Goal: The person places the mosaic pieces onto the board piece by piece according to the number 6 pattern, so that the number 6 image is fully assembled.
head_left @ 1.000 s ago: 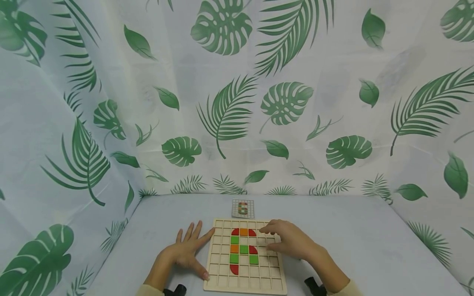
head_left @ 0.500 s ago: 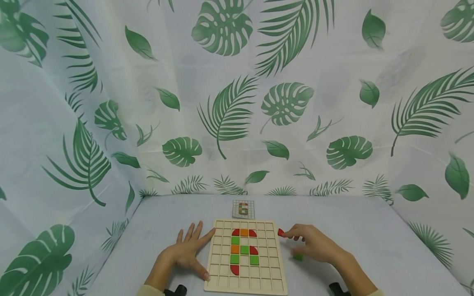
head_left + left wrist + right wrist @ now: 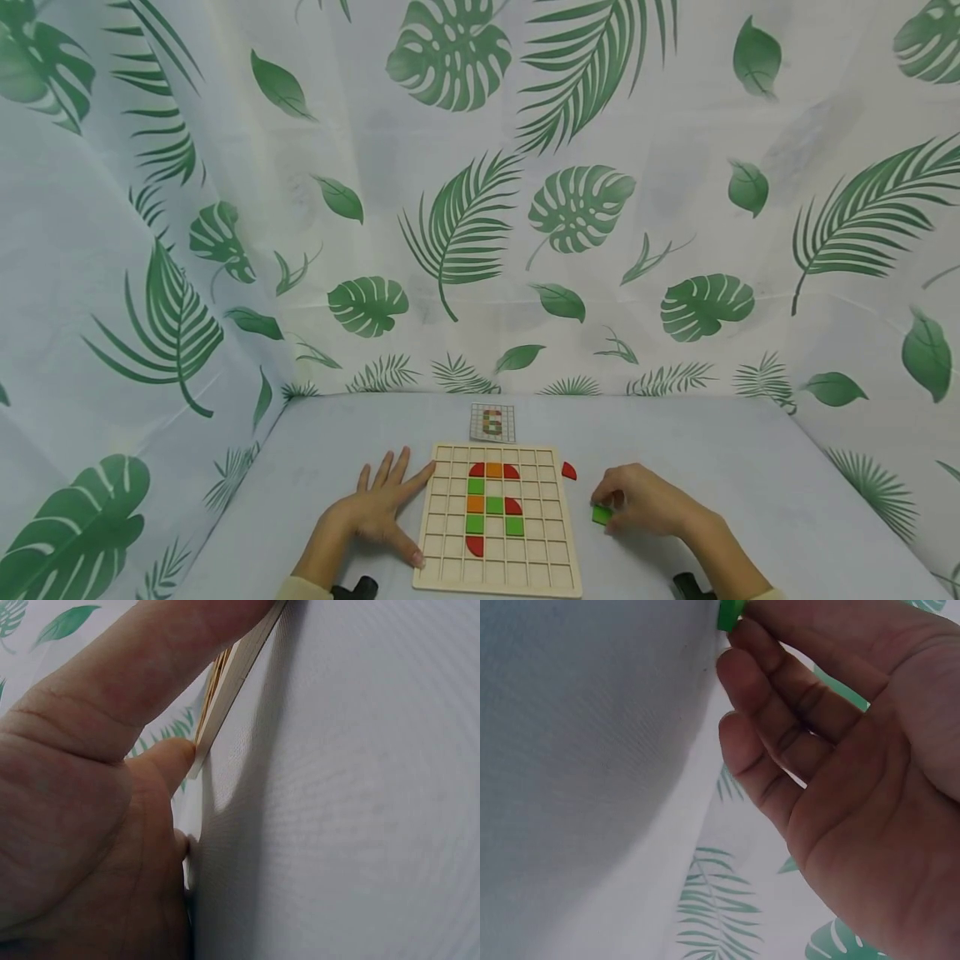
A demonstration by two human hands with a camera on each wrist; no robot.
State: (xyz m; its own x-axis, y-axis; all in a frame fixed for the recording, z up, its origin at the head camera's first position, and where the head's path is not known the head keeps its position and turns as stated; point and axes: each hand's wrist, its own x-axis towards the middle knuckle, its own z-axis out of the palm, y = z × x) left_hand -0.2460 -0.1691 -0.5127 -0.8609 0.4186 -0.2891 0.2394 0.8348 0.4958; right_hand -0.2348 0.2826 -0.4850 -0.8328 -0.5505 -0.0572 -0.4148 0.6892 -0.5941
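Leaf-printed cloth is hanging behind and to both sides of a pale table (image 3: 750, 483), and from the head view a wooden grid board (image 3: 498, 567) is lying flat near the front edge with red, orange and green tiles sitting in its cells; a small pattern card (image 3: 492, 422) is lying just beyond it. Left of the board, the left hand (image 3: 378, 508) is resting flat, fingers spread apart and straight, thumb and forefinger touching the board's left edge. Right of the board, the right hand (image 3: 645, 500) is pinching a green tile (image 3: 602, 514) low over the table, while a red quarter-round piece (image 3: 569, 471) is lying loose just beside the board's upper right corner. Close in at the left wrist, the thumb (image 3: 161, 761) is pressing against the board's edge (image 3: 232, 675) (the palm is filling most of that picture). At the right wrist, the fingers (image 3: 780, 705) are curling together, the green tile (image 3: 730, 613) clamped at their tips against the cloth.
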